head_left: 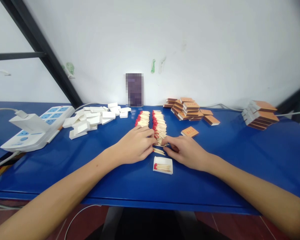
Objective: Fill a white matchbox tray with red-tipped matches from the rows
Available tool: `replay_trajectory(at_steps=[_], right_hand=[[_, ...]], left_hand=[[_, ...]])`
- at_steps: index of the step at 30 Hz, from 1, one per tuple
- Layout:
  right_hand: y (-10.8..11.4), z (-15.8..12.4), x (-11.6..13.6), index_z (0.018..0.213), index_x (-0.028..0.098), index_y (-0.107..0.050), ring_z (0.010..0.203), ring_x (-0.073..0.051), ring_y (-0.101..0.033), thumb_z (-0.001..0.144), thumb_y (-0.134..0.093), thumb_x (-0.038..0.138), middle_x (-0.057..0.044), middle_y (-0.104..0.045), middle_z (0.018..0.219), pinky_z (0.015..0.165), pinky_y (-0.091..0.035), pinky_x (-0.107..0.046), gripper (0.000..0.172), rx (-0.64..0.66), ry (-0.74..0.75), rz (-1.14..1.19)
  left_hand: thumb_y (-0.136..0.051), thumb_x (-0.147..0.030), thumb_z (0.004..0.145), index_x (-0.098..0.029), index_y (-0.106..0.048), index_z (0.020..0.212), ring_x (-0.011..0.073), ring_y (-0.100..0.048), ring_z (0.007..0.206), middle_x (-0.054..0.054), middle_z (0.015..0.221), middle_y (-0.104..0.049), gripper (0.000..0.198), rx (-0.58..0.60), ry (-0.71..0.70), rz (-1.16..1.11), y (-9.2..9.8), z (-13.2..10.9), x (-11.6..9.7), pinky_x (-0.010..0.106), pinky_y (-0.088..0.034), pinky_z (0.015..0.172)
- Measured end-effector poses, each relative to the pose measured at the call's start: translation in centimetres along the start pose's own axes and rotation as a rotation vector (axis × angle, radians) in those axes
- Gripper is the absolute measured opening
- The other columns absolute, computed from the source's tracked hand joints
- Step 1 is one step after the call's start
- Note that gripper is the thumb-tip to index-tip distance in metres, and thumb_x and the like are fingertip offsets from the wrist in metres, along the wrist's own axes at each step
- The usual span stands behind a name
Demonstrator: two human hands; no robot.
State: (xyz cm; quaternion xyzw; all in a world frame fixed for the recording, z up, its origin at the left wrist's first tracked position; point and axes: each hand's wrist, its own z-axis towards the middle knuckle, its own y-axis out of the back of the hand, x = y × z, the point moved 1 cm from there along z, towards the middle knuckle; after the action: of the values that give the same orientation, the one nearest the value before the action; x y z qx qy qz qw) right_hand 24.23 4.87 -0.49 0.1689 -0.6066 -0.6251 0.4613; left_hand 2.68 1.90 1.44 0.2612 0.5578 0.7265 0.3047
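Observation:
Two rows of red-tipped matches lie in the middle of the blue table. My left hand and my right hand meet at the near end of the right row, fingers pinched on a small bunch of matches. Just below the hands sits an open white inner tray with a few matches lying in it. One orange matchbox sleeve lies beside my right hand.
A heap of white inner trays lies at the back left, beside a white power strip with cables. Orange sleeves are stacked at the back centre-right and far right. A dark blurred card leans on the wall.

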Motion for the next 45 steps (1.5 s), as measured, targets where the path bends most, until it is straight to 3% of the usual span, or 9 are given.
replay_trajectory(at_steps=[9, 33, 45], right_hand=[[0.23, 0.03, 0.16, 0.106, 0.021, -0.064, 0.055, -0.011, -0.049, 0.094, -0.050, 0.021, 0.004, -0.056, 0.062, 0.058, -0.029, -0.024, 0.019, 0.021, 0.027, 0.027], [0.31, -0.04, 0.16, 0.087, 0.020, -0.060, 0.055, -0.011, -0.047, 0.092, -0.054, 0.023, 0.005, -0.051, 0.059, 0.057, -0.026, -0.025, 0.008, 0.034, 0.020, 0.023], [-0.26, 0.12, -0.16, 0.087, 0.020, -0.053, 0.051, -0.009, -0.040, 0.090, -0.054, 0.020, 0.008, -0.043, 0.057, 0.055, -0.027, -0.022, 0.003, -0.059, -0.038, 0.047]], left_hand=[[-0.047, -0.017, 0.093, -0.017, -0.069, 0.101, 0.0216, -0.054, 0.089, 0.007, 0.098, -0.060, 0.024, 0.017, -0.008, -0.038, 0.15, 0.06, -0.17, 0.035, -0.043, 0.084], [-0.046, -0.016, 0.093, -0.016, -0.068, 0.094, 0.0208, -0.053, 0.085, 0.006, 0.093, -0.058, 0.022, 0.028, -0.037, -0.073, 0.24, 0.04, -0.30, 0.037, -0.040, 0.086], [-0.045, -0.017, 0.093, -0.017, -0.065, 0.101, 0.0220, -0.051, 0.089, 0.006, 0.096, -0.059, 0.022, 0.005, -0.021, -0.036, 0.22, -0.03, -0.35, 0.036, -0.038, 0.086]])
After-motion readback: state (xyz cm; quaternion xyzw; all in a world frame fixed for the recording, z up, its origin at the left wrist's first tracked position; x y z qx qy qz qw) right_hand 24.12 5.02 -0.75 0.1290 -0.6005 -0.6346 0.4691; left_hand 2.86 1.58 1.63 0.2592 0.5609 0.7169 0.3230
